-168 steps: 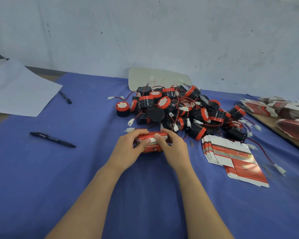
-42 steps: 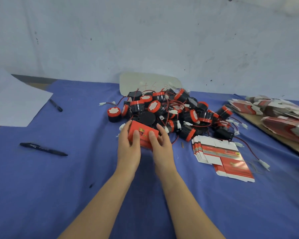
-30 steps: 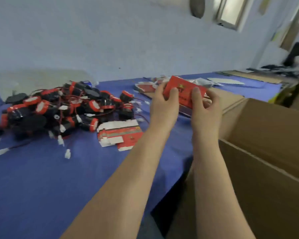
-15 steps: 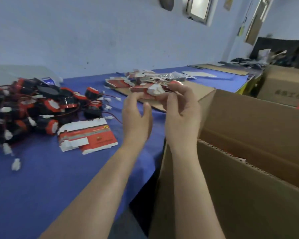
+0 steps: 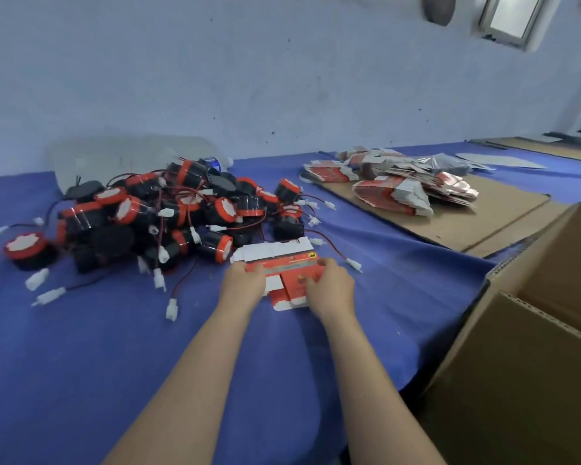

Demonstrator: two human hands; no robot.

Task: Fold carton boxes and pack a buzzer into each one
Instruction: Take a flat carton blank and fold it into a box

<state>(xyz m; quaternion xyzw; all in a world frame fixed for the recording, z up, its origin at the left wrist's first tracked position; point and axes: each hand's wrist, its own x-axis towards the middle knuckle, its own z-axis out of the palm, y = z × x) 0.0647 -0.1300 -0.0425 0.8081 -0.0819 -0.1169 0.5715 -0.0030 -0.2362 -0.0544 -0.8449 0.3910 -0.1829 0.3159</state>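
Both hands are out over the blue table (image 5: 81,364), on a small stack of flat cartons (image 5: 284,263) that lies just in front of the heap of buzzers (image 5: 168,216). The cartons are red and white and not yet folded, and the stack lies flat on the cloth.

The left hand (image 5: 244,283) is at the left edge of the stack, its fingers (image 5: 255,268) curled together over that edge and gripping it. The right hand (image 5: 331,290) covers the near right corner. Its fingers (image 5: 321,263) are bent and rest close together on the red top face; I cannot tell whether they pinch the top carton or only press on it.

The buzzers are black and round with red bands, tangled in red and black wires that end in white plugs, some of which trail onto the cloth.

Further back on the right, more flat cartons (image 5: 393,189) lie in loose piles on a cardboard sheet (image 5: 450,226). A big open cardboard box (image 5: 517,380) stands off the right end of the table. Behind everything is a pale wall (image 5: 249,78).
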